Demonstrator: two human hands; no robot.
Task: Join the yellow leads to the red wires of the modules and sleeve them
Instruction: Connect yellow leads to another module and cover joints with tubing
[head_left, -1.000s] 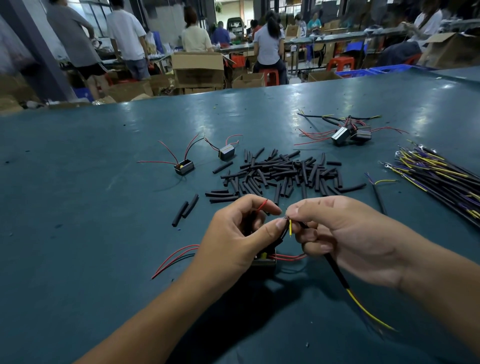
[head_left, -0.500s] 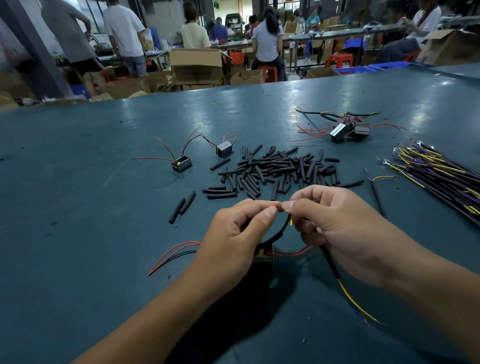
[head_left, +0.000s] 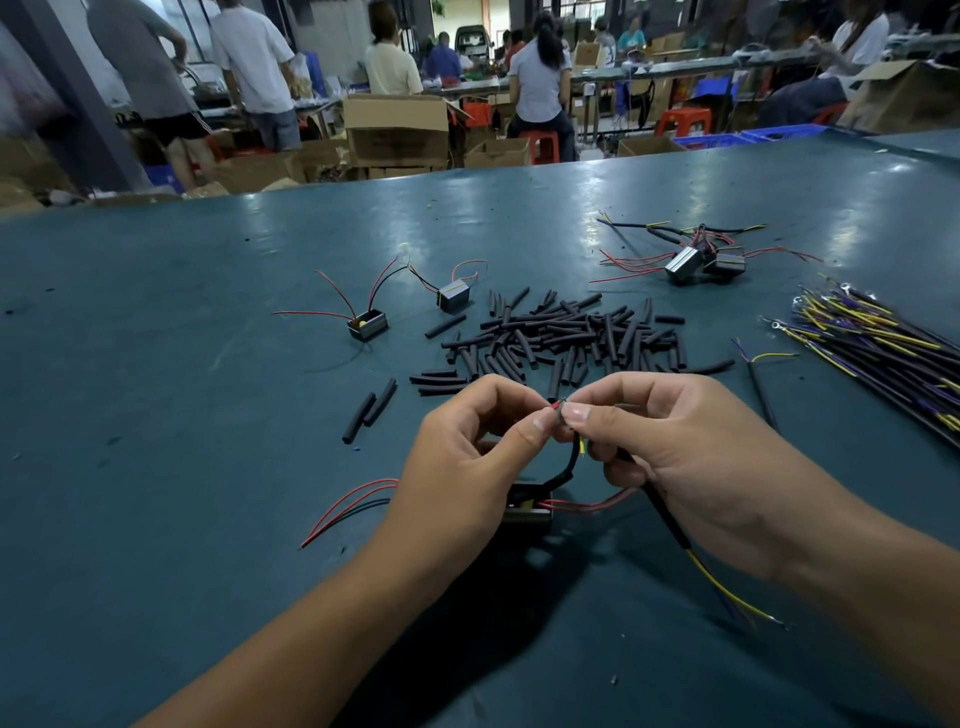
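My left hand (head_left: 467, 457) pinches the tip of a red wire (head_left: 557, 405) between thumb and forefinger. My right hand (head_left: 675, 441) meets it fingertip to fingertip and grips a black cable (head_left: 670, 525) whose yellow lead (head_left: 582, 446) hangs just below my thumb. The black module (head_left: 527, 506) lies on the table under my hands, its other red wires (head_left: 348, 501) trailing left. A heap of black sleeves (head_left: 561, 338) lies just beyond my fingers.
Two loose modules (head_left: 368, 325) (head_left: 453, 297) sit at the left, a cluster of modules with leads (head_left: 698, 262) at the far right. A bundle of yellow and purple leads (head_left: 883, 353) lies along the right edge. Two stray sleeves (head_left: 370, 408) lie left. People work beyond the table.
My hands have closed together and lifted slightly. The red wire tip now meets my right fingertips, where before the yellow lead stood apart between the hands.
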